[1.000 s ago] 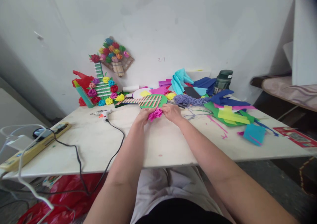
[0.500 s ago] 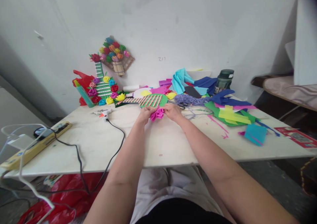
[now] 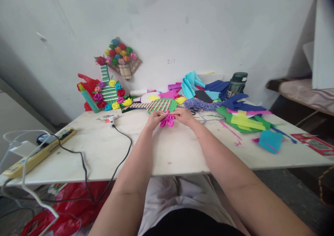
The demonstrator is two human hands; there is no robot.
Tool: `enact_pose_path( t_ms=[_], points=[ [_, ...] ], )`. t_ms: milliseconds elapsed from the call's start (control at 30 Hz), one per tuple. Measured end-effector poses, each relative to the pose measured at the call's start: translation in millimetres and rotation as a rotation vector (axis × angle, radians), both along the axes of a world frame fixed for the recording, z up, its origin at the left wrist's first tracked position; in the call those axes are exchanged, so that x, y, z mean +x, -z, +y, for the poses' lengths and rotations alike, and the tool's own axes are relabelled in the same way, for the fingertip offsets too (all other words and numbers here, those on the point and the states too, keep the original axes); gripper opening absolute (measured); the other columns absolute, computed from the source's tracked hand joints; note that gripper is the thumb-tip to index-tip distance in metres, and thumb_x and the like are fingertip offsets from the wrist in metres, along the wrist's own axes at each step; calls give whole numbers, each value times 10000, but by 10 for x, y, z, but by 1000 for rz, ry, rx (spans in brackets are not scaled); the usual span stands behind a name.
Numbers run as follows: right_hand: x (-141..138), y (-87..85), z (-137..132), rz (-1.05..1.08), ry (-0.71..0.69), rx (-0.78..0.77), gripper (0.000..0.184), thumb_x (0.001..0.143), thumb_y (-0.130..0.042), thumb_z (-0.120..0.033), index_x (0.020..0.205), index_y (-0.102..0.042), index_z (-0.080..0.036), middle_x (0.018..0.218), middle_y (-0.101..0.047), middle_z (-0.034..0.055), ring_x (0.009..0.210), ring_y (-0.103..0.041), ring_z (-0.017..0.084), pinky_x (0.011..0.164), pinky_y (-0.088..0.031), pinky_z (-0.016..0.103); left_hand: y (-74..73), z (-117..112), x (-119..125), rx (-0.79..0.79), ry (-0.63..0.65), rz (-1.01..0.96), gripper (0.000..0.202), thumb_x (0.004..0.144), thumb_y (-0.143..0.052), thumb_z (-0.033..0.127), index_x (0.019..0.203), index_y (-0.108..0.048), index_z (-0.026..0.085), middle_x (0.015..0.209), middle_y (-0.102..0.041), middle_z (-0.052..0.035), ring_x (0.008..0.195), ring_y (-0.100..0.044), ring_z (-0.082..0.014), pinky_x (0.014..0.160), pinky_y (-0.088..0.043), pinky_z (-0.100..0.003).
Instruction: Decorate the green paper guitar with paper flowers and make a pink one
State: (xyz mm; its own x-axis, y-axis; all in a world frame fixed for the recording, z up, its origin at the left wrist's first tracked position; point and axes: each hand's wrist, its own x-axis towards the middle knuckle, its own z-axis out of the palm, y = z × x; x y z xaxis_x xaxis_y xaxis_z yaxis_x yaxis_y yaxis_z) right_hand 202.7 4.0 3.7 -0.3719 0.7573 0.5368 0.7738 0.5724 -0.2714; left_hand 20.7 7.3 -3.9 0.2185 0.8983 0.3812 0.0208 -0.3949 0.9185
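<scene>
A bright magenta crepe-paper flower point(image 3: 167, 121) hangs between my two hands, over the middle of the table. My left hand point(image 3: 156, 118) pinches it from the left side. My right hand point(image 3: 183, 116) is closed on its right edge, fingertips near those of the left. Just behind the hands lies a green guitar-shaped piece point(image 3: 161, 105) with a lattice of pale strips across it. A tangle of purple yarn point(image 3: 200, 104) is beyond my right hand, and dark scissor handles point(image 3: 193, 112) show partly beside that hand.
A white glue gun point(image 3: 112, 119) with a black cord lies to the left, near a yellow power strip point(image 3: 39, 156). Paper flowers surround a green striped guitar shape point(image 3: 109, 94). At right are coloured paper sheets point(image 3: 245, 121), a blue square point(image 3: 270, 141) and a dark bottle point(image 3: 237, 84).
The magenta flower has turned slightly between my fingers, its petals now hanging a little further right. Both hands stay in nearly the same place.
</scene>
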Motion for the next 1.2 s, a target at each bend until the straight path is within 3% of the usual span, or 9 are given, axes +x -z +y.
enact_pose_path(
  t_ms=[300, 633, 900, 1200],
  points=[
    [-12, -14, -16, -68, 25, -21, 321, 823, -474, -188, 1020, -704, -294, 949, -712, 14, 848, -610, 159, 664, -404, 246, -18, -22, -1, -32, 26, -11, 395, 585, -745, 481, 523, -580, 127, 477, -415, 37, 455, -295, -49, 454, -186, -235],
    [-78, 4, -65, -110, 92, 46, 321, 829, -444, -202, 981, -717, -277, 934, -707, 18, 836, -602, 167, 639, -365, 260, 62, 53, -56, -104, 100, -8, 439, 628, -730, 454, 448, -481, 140, 433, -355, 49, 423, -261, -42, 450, -163, -238],
    [-117, 14, -102, -147, 103, 79, 299, 847, -424, -244, 920, -712, -273, 911, -691, 15, 843, -589, 165, 588, -307, 259, 35, 44, -57, -245, 86, -125, 376, 516, -802, 399, 495, -550, 121, 433, -456, 35, 405, -326, -39, 424, -199, -219],
    [-134, -9, -156, -219, 64, 148, 303, 868, -401, -222, 938, -696, -231, 906, -672, 50, 885, -565, 172, 593, -292, 263, -28, 3, -37, -292, 82, -196, 286, 505, -802, 292, 472, -579, 116, 435, -505, 17, 411, -387, -42, 438, -280, -205]
  ],
)
